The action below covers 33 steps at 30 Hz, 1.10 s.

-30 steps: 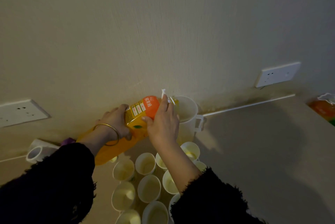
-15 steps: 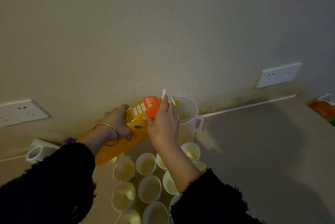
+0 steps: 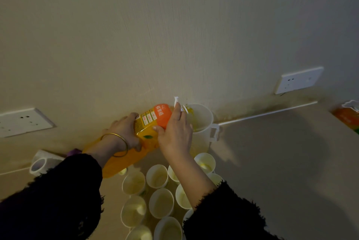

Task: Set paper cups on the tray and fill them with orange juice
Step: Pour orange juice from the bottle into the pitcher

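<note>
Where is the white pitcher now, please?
Head view, right of centre: the white pitcher stands by the wall beyond the paper cups, at the mouth of the tilted juice bottle.

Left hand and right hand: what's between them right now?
The head view shows the tilted juice bottle between them: the left hand grips its body, the right hand its neck end, mouth over the white pitcher.

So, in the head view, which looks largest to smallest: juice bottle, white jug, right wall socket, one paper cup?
1. juice bottle
2. white jug
3. right wall socket
4. paper cup
The jug is partly hidden, so ranks 2 and 3 are unsure.
</note>
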Available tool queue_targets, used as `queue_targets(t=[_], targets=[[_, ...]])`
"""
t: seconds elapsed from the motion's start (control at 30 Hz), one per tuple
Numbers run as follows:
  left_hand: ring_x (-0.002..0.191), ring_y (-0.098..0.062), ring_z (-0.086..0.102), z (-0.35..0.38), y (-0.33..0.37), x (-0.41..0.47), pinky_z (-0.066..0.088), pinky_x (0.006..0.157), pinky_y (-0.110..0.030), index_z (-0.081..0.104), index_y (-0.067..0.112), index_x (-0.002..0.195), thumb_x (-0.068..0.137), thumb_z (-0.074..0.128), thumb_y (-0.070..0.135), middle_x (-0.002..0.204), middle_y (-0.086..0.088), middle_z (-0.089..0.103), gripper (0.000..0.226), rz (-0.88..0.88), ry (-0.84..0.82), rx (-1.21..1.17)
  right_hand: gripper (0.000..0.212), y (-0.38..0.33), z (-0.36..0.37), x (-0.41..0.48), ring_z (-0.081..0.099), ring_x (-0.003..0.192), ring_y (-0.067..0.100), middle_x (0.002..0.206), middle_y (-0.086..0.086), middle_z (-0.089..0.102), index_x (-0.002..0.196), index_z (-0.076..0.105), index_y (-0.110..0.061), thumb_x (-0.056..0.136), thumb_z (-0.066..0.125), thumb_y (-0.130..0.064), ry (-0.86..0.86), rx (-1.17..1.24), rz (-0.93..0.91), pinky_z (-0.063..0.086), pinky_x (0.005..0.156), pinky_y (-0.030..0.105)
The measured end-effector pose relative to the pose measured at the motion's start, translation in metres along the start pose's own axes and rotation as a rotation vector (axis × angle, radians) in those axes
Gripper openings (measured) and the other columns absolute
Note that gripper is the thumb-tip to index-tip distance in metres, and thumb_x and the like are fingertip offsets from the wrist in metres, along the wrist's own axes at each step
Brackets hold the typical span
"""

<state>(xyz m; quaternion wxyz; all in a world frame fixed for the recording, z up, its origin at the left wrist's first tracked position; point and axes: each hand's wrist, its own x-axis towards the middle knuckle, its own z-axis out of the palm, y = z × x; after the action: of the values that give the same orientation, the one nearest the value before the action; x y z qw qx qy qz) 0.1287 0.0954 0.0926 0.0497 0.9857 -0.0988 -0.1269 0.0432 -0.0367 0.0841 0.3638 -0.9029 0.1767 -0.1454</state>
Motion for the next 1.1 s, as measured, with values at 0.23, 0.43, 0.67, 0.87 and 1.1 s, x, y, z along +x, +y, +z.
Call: queue_targets(t=[0.23,0.43,0.67,0.87,1.1], targets=[[0.117,-0.033,0.048,-0.0025,0.0015,-0.0027,0.044,0.095,-0.051,0.027,0.028,0.139,0.044,0.088,0.031,0.13,-0.004,0.05,0.113,-0.004,-0.003,0.016,0.1,0.0,-0.0006,0.0003,0.027,0.14,0.023,0.153,0.006,0.026,0.151,-0.005,-0.018,0.084,0.064,-0.046,-0.008,-0.01,0.0,0.027,0.11,0.038],[0.116,-0.034,0.048,-0.0011,0.0014,-0.0024,0.044,0.095,-0.052,0.028,0.028,0.138,0.041,0.087,0.032,0.129,-0.005,0.051,0.114,-0.003,0.0,0.007,0.1,-0.0002,-0.0004,-0.0004,0.028,0.139,0.023,0.151,0.005,0.028,0.151,-0.005,-0.019,0.084,0.064,-0.045,-0.007,-0.002,0.002,0.027,0.11,0.038],[0.116,-0.033,0.049,-0.0011,0.0014,-0.002,0.045,0.094,-0.051,0.029,0.029,0.138,0.04,0.088,0.031,0.129,-0.004,0.051,0.114,-0.002,0.002,-0.004,0.099,0.0002,-0.0007,0.0004,0.026,0.14,0.023,0.152,0.006,0.027,0.151,-0.004,-0.018,0.084,0.064,-0.046,-0.012,-0.003,0.0,0.026,0.111,0.038],[0.115,-0.034,0.05,-0.0021,0.0013,-0.0015,0.045,0.094,-0.052,0.029,0.028,0.138,0.041,0.088,0.032,0.127,-0.005,0.053,0.114,-0.001,0.001,0.002,0.099,0.0,-0.0006,0.0001,0.028,0.139,0.022,0.151,0.006,0.028,0.151,-0.004,-0.018,0.085,0.063,-0.045,-0.002,-0.004,-0.003,0.027,0.11,0.037],[0.114,-0.034,0.051,-0.0018,-0.0002,0.0002,0.045,0.093,-0.051,0.03,0.028,0.137,0.037,0.086,0.032,0.126,-0.005,0.053,0.114,0.006,0.001,-0.01,0.099,-0.0006,-0.0001,0.0006,0.029,0.139,0.023,0.151,0.005,0.029,0.151,-0.004,-0.018,0.084,0.064,-0.045,-0.003,-0.001,0.006,0.027,0.11,0.037]])
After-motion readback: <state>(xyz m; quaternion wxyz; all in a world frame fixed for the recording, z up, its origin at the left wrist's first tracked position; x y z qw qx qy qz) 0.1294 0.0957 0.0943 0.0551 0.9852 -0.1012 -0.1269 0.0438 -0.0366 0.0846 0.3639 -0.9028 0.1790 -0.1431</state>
